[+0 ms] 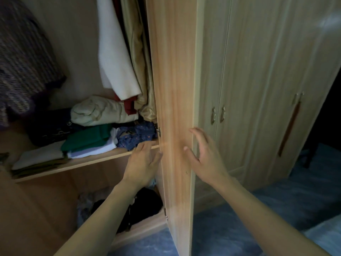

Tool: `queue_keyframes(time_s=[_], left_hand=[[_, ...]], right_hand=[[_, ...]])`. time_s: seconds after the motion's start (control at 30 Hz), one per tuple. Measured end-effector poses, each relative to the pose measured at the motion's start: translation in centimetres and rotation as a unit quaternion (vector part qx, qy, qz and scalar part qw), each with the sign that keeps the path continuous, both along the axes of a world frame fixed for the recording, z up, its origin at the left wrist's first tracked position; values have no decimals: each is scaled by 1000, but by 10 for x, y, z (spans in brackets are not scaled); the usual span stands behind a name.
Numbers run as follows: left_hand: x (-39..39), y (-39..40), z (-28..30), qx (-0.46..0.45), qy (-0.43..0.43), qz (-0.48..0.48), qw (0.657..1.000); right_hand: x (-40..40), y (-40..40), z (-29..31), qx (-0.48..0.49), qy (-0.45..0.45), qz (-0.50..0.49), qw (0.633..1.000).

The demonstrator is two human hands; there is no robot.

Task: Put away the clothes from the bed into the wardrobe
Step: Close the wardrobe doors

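The wardrobe stands open, its door point(173, 89) swung out edge-on toward me. On the shelf point(92, 159) lie folded clothes: a green piece point(86, 138), a beige bundle point(103, 111), a blue patterned cloth point(136, 134) and white folded items point(42, 156). My left hand point(144, 163) is empty, fingers straight, just in front of the shelf edge beside the door's hinge side. My right hand point(204, 156) is empty too, fingers spread and loosely bent at the door's outer edge; I cannot tell whether it touches.
Hanging garments fill the top: a white one point(114, 52), a tan satin one point(138, 52), a dark striped knit point(24, 58) at left. Dark clothes point(145, 206) lie in the bottom compartment. Closed wardrobe doors point(258, 89) stand at right. Blue carpet point(239, 218) covers the floor.
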State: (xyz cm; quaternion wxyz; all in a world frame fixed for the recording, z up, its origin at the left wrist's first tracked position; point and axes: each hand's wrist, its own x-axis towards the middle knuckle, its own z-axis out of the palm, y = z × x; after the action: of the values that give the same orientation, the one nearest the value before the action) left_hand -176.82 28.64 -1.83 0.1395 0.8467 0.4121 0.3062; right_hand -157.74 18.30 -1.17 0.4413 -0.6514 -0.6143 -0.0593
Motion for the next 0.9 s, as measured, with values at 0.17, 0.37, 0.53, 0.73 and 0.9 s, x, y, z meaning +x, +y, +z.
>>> queue_keyframes(time_s=[0.17,0.37,0.53,0.73,0.9], left_hand=[[7,12,21,6,-16,6,1000],[-4,31,26,19,-20,18,999],[-16,43,19,14,-13,32,999],[-27,50,11,16,-20,24,999],[-44,58,12,12,-21,17,1000]], right_hand=[[13,20,46,29,39,-5,999],[15,40,68,-101,63,6,993],[7,50,63,-94,44,0,995],[-6,58,57,-77,44,2,996],[-37,63,55,-74,46,50,995]])
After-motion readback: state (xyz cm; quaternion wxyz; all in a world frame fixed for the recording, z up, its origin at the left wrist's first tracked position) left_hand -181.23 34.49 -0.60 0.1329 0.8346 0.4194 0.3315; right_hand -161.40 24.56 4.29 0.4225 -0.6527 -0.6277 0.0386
